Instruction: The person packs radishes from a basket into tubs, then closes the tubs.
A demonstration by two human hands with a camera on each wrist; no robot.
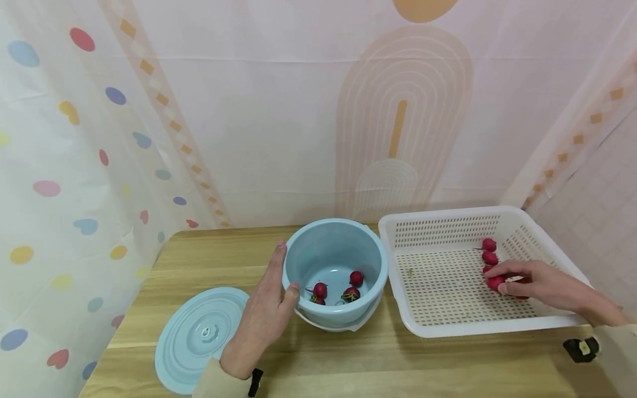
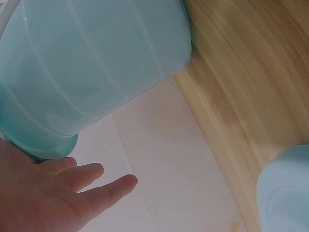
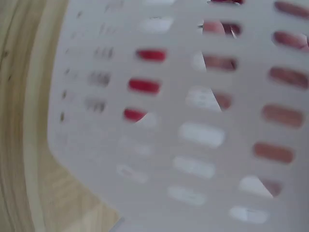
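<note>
With my right hand point(image 1: 542, 283) I'm pinching 1 radish point(image 1: 494, 283) in the white basket point(image 1: 443, 287) by its round sides, judging it light, firm and perhaps slippery, while my straight-fingered left hand point(image 1: 266, 312) is touching the blue bucket point(image 1: 330, 243).

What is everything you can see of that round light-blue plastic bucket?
The round light-blue bucket looks like plastic, with a thick rim, faint lines along its outer wall and a whitish handle lowered at the near side. It stands upright and uncovered on the wood-grain table, left of the white perforated basket. Small round red vegetables lie on its floor. The person's left hand seems to touch its left rim.
</note>
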